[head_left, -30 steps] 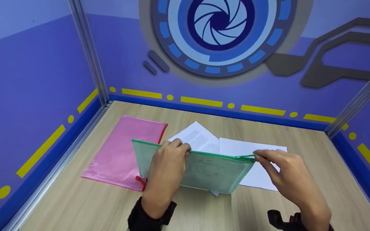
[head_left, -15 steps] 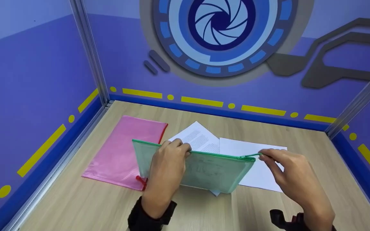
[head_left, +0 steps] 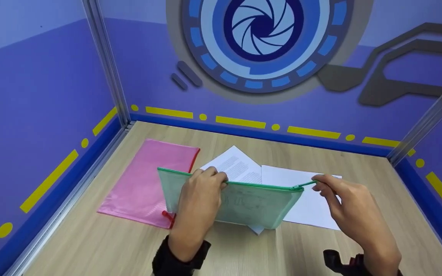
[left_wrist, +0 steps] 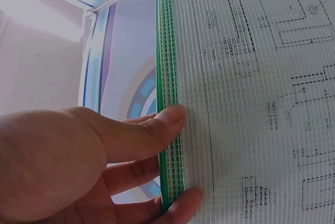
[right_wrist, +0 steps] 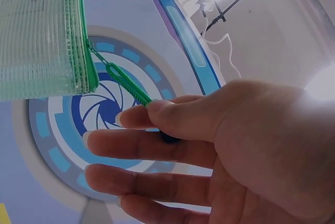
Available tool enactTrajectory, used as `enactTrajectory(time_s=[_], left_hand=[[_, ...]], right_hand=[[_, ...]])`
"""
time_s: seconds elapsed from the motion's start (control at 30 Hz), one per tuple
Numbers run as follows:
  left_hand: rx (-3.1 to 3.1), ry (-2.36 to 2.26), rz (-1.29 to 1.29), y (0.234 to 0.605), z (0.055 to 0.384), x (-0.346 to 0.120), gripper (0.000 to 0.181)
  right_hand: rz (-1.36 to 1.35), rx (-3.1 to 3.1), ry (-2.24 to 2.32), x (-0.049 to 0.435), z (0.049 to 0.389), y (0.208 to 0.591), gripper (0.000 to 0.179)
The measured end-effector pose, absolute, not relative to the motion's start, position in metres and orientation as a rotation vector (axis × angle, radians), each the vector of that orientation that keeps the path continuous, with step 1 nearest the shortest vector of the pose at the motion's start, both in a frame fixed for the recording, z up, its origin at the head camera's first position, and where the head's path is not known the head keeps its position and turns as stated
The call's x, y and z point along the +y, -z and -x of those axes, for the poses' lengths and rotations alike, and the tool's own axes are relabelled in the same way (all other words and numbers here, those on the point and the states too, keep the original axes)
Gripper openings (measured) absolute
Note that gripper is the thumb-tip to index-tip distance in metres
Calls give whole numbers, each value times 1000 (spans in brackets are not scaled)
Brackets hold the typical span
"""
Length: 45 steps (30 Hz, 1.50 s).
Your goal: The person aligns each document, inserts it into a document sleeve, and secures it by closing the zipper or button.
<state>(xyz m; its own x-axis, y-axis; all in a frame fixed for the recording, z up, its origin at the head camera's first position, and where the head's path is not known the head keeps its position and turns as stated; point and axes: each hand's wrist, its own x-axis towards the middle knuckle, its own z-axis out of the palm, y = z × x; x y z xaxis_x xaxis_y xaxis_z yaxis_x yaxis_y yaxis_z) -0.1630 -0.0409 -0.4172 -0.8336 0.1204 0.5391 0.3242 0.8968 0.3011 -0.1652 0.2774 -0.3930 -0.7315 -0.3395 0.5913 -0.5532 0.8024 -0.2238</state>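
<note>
A green mesh zipper pouch (head_left: 257, 205) is held up on edge above the table, its zipper edge on top. Through its side in the left wrist view shows a sheet with line drawings (left_wrist: 303, 103). My left hand (head_left: 202, 211) grips the pouch's top edge left of its middle, thumb on the near face. Thumb and index finger of my right hand (head_left: 353, 207) pinch the green zipper pull cord (right_wrist: 125, 84), stretched out from the slider (right_wrist: 91, 45) near the pouch's right corner. The other right fingers are extended.
A pink zipper pouch (head_left: 148, 180) with a red zipper lies on the left of the wooden table (head_left: 129, 253). Behind the green pouch lie a printed sheet (head_left: 240, 165) and a white sheet (head_left: 301, 174), partly hidden. Walls rise at the back and sides.
My right hand has pulled the cord a little to the right, and the slider has travelled along the zipper towards the pouch's right corner. The left hand keeps its hold.
</note>
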Motion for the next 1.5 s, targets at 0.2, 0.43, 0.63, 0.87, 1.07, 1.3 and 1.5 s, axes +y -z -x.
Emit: enactTrajectory(time_s=[0.2,0.43,0.63,0.87,1.07,1.3,1.5], left_hand=[[-2549,537,321,417,163,-41,7],[-2566,535,323,416,162,-41,10],[-2527,523,328,418,164,-43,7],[-2567,535,309,416,163,-43,11],[-2521,545,310,414,160,-41,12],[-2487,554,319,412,160,-39,14],[-2388,551,358,412,159,-41,10]], right_hand=[[-643,-2487,-514,277,165,391,16],[-645,-2497,-502,279,167,393,13],[-595,-2487,-507,282,168,394,10],[-494,-2468,-496,283,168,393,8],[-305,-2447,-560,282,166,390,8],[-256,-2386,-656,281,167,391,8],[-211,-2271,-761,274,164,387,15]])
